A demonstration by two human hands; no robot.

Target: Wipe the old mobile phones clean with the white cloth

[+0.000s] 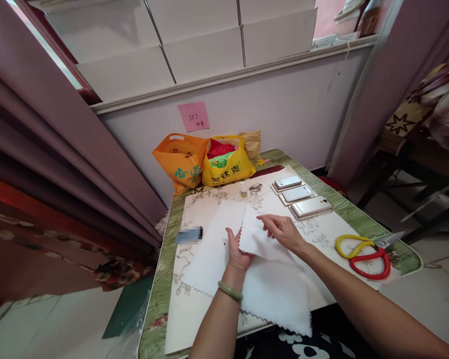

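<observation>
Head view: cloth (255, 240) lies between the hands, over the left hand (238, 255), thumb spread, fingers hidden; the right hand (286, 233), fingers bent, overlaps its far part, grip unclear.

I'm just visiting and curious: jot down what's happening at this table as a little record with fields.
Left hand: at the white cloth, fingers hidden by its raised part
Right hand: over the white cloth; contact unclear
Left wrist: green bangle
Table, right side: phones, scissors
Far end: orange bag, yellow bag
Wall: pink note
</observation>
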